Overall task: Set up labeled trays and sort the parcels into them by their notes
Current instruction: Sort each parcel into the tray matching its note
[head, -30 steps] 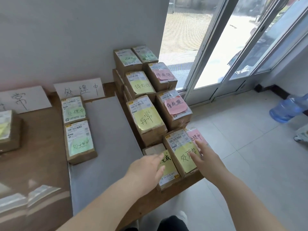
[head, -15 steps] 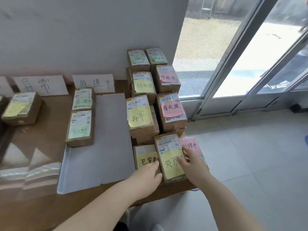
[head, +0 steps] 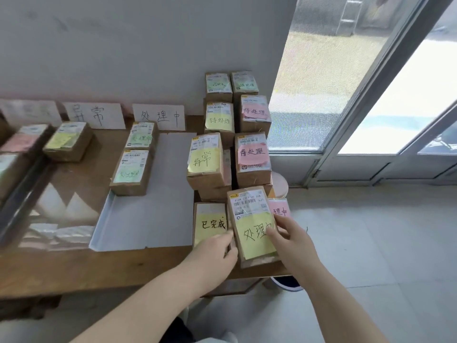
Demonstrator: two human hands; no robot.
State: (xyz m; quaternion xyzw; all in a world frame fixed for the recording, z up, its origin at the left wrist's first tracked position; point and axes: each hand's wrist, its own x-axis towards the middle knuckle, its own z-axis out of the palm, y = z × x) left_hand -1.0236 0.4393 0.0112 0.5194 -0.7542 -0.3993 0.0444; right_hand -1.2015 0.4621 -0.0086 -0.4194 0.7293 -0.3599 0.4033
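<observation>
Brown cardboard parcel with yellow sticky note [head: 252, 226] at 1 o'clock: our left hand [head: 212, 253] grips its 9 o'clock edge, right hand [head: 291, 241] probably the 3 o'clock.

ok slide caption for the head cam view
Left hand and right hand hold a 处理中 parcel at the table edge, beside the grey tray with the matching sign.

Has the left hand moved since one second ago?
Yes. The left hand moved right across the 已完成 parcel to the yellow-noted 处理中 parcel.
</observation>
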